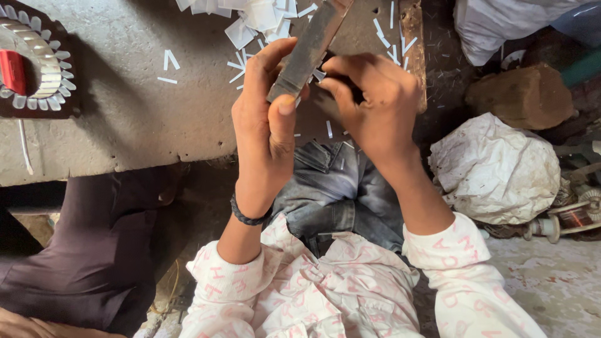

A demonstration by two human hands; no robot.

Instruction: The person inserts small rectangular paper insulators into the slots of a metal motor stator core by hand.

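My left hand (266, 125) grips the near end of a flat, rusty metal bar (310, 47) that slants up and to the right over the grey slab (125, 112). My thumb lies along the bar's lower end. My right hand (379, 106) is curled just right of the bar, fingertips pinched together against it; what they hold is hidden. Small white paper strips (260, 19) lie scattered and piled on the slab beyond both hands. A black band sits on my left wrist.
A round metal stator core (37, 62) with white inserts rests at the slab's far left. A crumpled white sack (494, 169) and a brown rock (519, 97) lie on the right. A copper wire spool (573, 216) sits at the right edge. Another person's dark-clothed leg (94, 250) is at left.
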